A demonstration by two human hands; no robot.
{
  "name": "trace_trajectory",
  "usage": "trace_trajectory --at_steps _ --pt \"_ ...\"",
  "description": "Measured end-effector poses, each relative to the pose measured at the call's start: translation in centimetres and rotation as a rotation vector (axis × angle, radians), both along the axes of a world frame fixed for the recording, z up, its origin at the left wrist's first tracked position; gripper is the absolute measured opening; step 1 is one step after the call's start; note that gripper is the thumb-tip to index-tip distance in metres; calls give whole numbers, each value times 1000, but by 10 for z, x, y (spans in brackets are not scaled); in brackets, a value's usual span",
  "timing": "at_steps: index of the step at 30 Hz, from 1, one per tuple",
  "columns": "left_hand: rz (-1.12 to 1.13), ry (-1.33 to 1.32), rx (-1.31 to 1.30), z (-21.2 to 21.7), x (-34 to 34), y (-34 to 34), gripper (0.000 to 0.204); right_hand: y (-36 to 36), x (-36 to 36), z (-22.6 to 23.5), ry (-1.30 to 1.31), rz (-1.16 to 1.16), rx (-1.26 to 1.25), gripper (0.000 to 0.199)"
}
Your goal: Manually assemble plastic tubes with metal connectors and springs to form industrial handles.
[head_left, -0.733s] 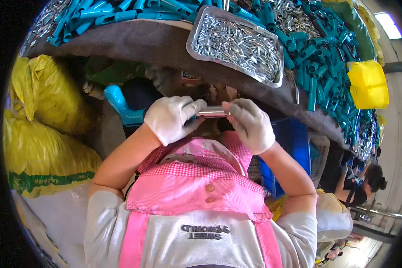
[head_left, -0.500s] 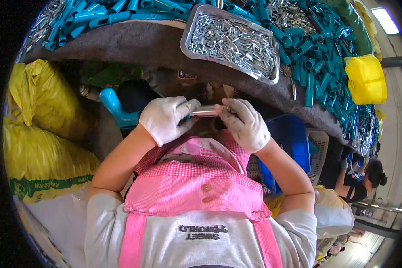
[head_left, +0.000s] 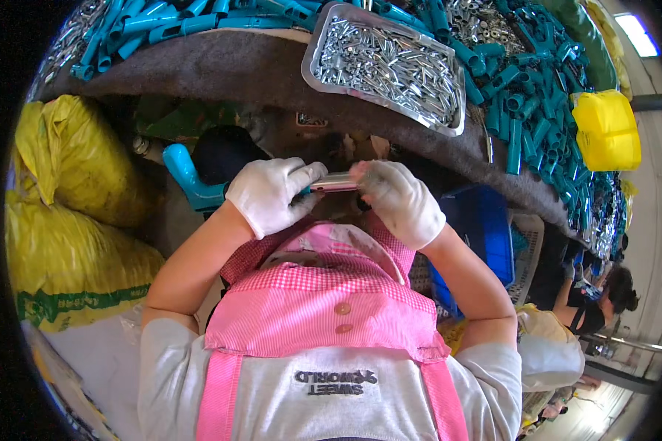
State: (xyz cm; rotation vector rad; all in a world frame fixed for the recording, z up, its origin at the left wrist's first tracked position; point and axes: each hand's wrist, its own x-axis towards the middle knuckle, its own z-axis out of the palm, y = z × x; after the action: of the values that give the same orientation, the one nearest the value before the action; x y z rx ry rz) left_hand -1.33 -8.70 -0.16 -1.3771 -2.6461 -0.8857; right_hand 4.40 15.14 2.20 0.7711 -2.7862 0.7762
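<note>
My left hand [head_left: 272,195], in a white glove, is wrapped round the middle of a teal plastic handle [head_left: 191,180]. The handle's bent, rounded end sticks out to the left of that hand. From the other side comes a shiny metal tube [head_left: 337,182], lying about level in front of my apron. Also gloved, my right hand [head_left: 403,206] has its thumb and fingers closed at the tube's right end and covers it. Its fingertips are slightly blurred, and the bare thumb tip shows.
Beyond my hands, a dark-covered bench [head_left: 221,70] carries a metal tray [head_left: 310,70] of small metal pins and heaps of teal parts [head_left: 522,103]. Yellow sacks [head_left: 73,257] stand at left. A blue crate [head_left: 496,250] is at right; farther off sits another person [head_left: 603,294].
My right hand's fingers have shifted slightly left along the tube and curled more round its end. My left hand keeps its hold on the handle.
</note>
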Motion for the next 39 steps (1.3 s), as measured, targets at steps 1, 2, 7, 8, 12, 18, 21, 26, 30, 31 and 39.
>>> trace_trajectory --at_steps 1,2,7,8,12,18,21,26,30,31,39 --pt "2 -1 0 -1 1 0 31 -1 -1 1 -4 68 123 42" --pt "-13 75 -6 -1 2 1 31 -4 1 5 -330 -87 -140 33" --pt "-8 13 28 3 1 -5 28 -7 0 5 -366 -74 -304 33" --pt "-4 -31 54 1 0 -5 27 -8 -4 2 170 109 21 33" --pt "-57 175 15 0 1 -5 31 3 -8 6 -1361 -223 -542 31" --pt "-105 86 -32 -1 -1 -5 31 -8 -6 7 -1050 -438 -454 27" --pt "-129 -8 72 12 0 -6 30 0 2 -8 -1010 -372 -975 27" --pt "-76 -151 28 7 0 -4 30 1 8 -3 -678 14 -599 47" --pt "-55 -249 26 0 3 -2 32 -1 9 -6 -763 -103 -609 44" --pt "-50 -248 25 -2 4 -4 32 -8 10 4 -820 -146 -700 36" --pt "69 2 15 -11 9 3 27 -6 4 -25 -881 -273 -885 36"
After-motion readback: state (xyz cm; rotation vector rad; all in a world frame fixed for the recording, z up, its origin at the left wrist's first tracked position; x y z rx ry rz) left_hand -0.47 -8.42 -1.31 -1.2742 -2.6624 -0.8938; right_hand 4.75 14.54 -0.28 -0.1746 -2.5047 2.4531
